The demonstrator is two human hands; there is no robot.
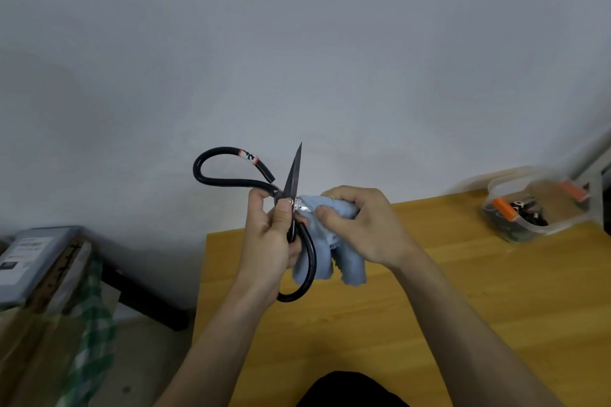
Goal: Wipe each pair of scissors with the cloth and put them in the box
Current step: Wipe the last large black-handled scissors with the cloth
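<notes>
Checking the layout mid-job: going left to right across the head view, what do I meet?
Grey box on the side stand → green checked cloth → left hand gripping the black scissors → blue cloth held by the right hand → clear plastic box with orange clips at the table's far right.

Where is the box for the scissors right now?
In the head view, the clear box with orange clips sits at the far right of the wooden table, near the wall, well away from both hands.
</notes>
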